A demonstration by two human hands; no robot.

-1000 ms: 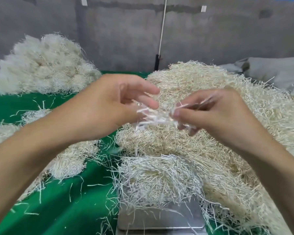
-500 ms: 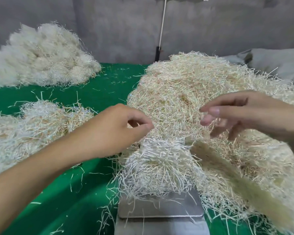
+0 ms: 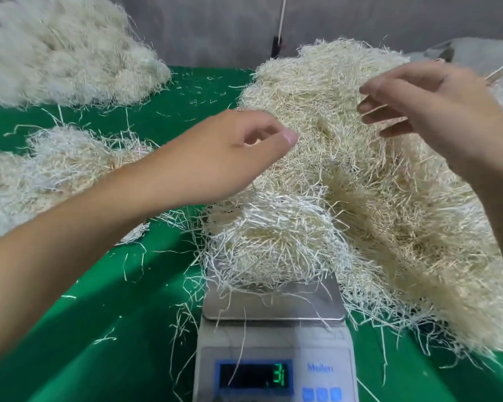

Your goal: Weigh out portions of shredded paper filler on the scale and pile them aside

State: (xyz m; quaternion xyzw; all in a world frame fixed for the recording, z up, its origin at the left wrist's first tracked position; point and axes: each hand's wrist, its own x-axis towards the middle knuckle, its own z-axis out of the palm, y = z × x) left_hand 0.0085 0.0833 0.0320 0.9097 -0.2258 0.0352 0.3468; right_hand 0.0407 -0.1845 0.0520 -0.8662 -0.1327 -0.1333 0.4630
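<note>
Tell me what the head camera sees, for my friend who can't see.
A paper clump sits on a scale, the left hand hovering above it. The right hand hovers over a big heap beside it, on green cloth.

My left hand [image 3: 230, 153] is out in front, palm down, with the bare forearm reaching in from the lower left. The fingers are curled in under the thumb [image 3: 286, 137], and I can see nothing held between them. My right hand [image 3: 442, 108] is up higher on the right, its fingers [image 3: 389, 116] loose and spread, pointing left, holding nothing. The two hands are apart.
</note>
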